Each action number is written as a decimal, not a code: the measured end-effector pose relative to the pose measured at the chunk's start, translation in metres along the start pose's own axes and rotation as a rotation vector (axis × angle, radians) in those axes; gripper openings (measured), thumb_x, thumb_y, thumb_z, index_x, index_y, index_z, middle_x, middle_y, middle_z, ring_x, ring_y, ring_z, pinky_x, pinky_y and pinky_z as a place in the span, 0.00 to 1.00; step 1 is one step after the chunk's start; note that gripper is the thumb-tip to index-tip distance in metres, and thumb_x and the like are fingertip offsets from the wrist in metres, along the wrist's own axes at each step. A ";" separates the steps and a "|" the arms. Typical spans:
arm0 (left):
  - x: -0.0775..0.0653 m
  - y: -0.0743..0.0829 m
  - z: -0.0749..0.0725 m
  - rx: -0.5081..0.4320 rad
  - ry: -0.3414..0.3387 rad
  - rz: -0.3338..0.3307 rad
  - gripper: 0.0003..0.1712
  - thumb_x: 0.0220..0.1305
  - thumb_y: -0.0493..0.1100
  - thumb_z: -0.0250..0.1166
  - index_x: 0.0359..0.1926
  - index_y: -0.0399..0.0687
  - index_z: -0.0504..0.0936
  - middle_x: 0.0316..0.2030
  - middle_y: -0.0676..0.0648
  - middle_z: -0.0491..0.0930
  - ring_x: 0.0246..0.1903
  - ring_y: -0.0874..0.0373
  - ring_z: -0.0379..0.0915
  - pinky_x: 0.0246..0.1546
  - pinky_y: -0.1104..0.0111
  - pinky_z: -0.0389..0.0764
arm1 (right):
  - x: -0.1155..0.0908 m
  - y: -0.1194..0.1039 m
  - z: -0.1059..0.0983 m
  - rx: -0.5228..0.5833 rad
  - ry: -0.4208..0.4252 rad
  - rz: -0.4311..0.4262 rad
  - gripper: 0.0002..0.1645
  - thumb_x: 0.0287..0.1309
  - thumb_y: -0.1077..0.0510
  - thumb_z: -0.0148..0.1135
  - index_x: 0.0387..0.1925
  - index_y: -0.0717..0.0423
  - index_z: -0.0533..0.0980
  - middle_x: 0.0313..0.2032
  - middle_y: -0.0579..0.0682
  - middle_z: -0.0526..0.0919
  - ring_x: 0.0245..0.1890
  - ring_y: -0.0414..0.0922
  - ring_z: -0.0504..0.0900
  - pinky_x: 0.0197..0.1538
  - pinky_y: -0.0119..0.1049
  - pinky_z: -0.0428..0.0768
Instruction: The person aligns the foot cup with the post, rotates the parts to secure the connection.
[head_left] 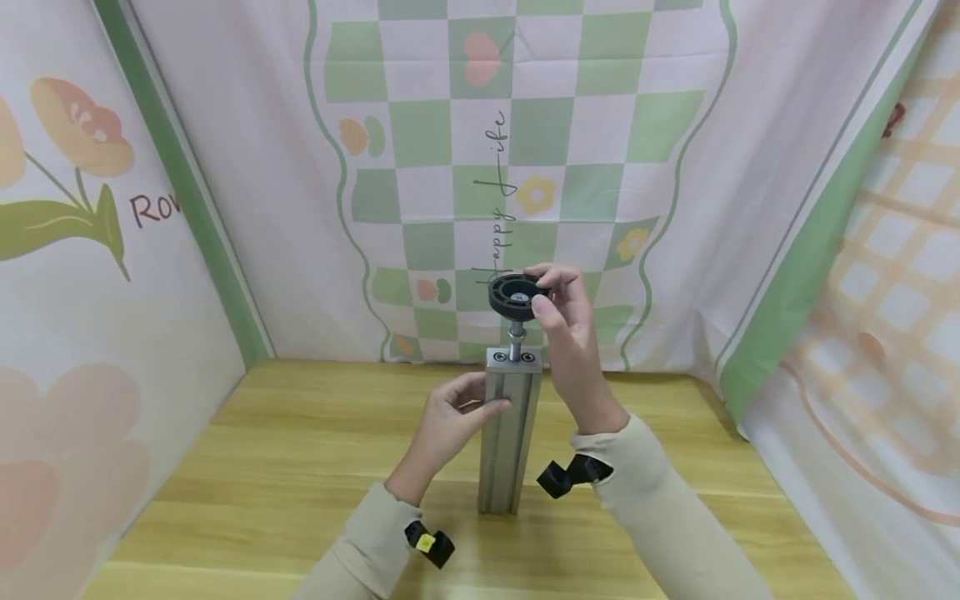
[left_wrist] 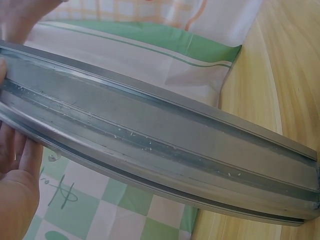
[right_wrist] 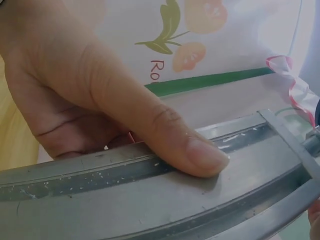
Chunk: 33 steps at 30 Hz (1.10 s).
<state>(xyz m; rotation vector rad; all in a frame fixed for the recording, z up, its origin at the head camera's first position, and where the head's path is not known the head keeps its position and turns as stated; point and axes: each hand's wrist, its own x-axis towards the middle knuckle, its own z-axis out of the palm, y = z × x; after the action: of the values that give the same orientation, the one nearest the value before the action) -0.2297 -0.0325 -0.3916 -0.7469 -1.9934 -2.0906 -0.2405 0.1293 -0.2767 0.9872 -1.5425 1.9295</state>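
Note:
A grey aluminium profile (head_left: 507,442) stands roughly upright, its lower end at the wooden tabletop. My left hand (head_left: 450,417) grips it near the top; the left thumb (right_wrist: 200,155) lies across a grooved face in the right wrist view. The fingers (left_wrist: 20,165) are round the far side in the left wrist view. A metal end plate (head_left: 514,357) with two screws caps the profile. From its middle rises the threaded stem (head_left: 516,337) of a black, round levelling foot (head_left: 512,300). My right hand (head_left: 572,333) pinches that foot's rim between thumb and fingers.
The wooden table (head_left: 315,467) extends round the profile. Patterned cloth hangs behind it: a green checkered panel (head_left: 420,133), with a flowered sheet (head_left: 67,317) at the left and a plaid one (head_left: 885,333) at the right. Small black devices (head_left: 573,477) sit on both wrists.

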 end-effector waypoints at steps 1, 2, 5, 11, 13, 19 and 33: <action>0.000 0.000 0.000 -0.001 0.000 0.001 0.19 0.61 0.38 0.74 0.53 0.41 0.84 0.41 0.43 0.84 0.42 0.52 0.81 0.48 0.61 0.85 | -0.001 -0.001 0.001 -0.009 0.008 -0.008 0.09 0.63 0.57 0.52 0.45 0.49 0.67 0.56 0.55 0.69 0.55 0.53 0.72 0.54 0.35 0.80; 0.000 0.000 0.000 -0.002 0.000 0.002 0.19 0.61 0.38 0.74 0.53 0.41 0.84 0.41 0.43 0.84 0.42 0.52 0.82 0.48 0.61 0.85 | -0.001 -0.001 0.002 -0.024 0.016 -0.020 0.09 0.63 0.58 0.53 0.44 0.50 0.67 0.56 0.55 0.68 0.54 0.53 0.71 0.53 0.35 0.80; 0.000 0.000 0.000 -0.001 -0.002 0.006 0.19 0.61 0.38 0.74 0.53 0.41 0.84 0.41 0.43 0.84 0.42 0.51 0.82 0.49 0.61 0.85 | -0.002 -0.002 0.005 -0.123 0.047 -0.087 0.12 0.61 0.59 0.58 0.41 0.59 0.66 0.52 0.53 0.67 0.51 0.52 0.70 0.52 0.33 0.78; -0.001 -0.001 0.000 -0.004 -0.003 0.003 0.19 0.62 0.38 0.73 0.53 0.41 0.84 0.41 0.44 0.84 0.42 0.53 0.81 0.48 0.61 0.85 | -0.001 -0.010 0.012 -0.420 0.115 -0.237 0.20 0.55 0.55 0.70 0.36 0.65 0.69 0.44 0.51 0.65 0.42 0.48 0.63 0.44 0.35 0.64; -0.001 -0.001 -0.001 -0.007 -0.002 0.003 0.19 0.61 0.37 0.73 0.53 0.41 0.83 0.41 0.44 0.84 0.42 0.53 0.81 0.48 0.61 0.85 | 0.000 -0.014 0.013 -0.481 0.120 -0.259 0.20 0.54 0.55 0.71 0.35 0.63 0.70 0.42 0.53 0.66 0.42 0.48 0.62 0.43 0.36 0.62; 0.000 -0.002 -0.001 -0.010 -0.004 0.007 0.19 0.61 0.36 0.73 0.53 0.40 0.83 0.40 0.43 0.84 0.41 0.54 0.81 0.48 0.61 0.85 | 0.000 -0.019 0.010 -0.616 0.095 -0.236 0.26 0.56 0.47 0.67 0.45 0.63 0.71 0.44 0.57 0.68 0.44 0.50 0.64 0.43 0.37 0.64; -0.001 -0.001 0.000 0.005 0.002 -0.005 0.19 0.61 0.38 0.74 0.53 0.42 0.84 0.40 0.44 0.84 0.41 0.53 0.81 0.46 0.62 0.85 | 0.014 -0.008 -0.006 -0.014 -0.162 0.097 0.36 0.76 0.48 0.22 0.64 0.62 0.70 0.63 0.58 0.74 0.66 0.54 0.67 0.73 0.49 0.54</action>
<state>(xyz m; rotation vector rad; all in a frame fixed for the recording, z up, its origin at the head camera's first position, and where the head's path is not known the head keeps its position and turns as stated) -0.2294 -0.0324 -0.3926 -0.7394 -2.0011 -2.0869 -0.2451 0.1362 -0.2614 1.1059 -1.7202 1.9417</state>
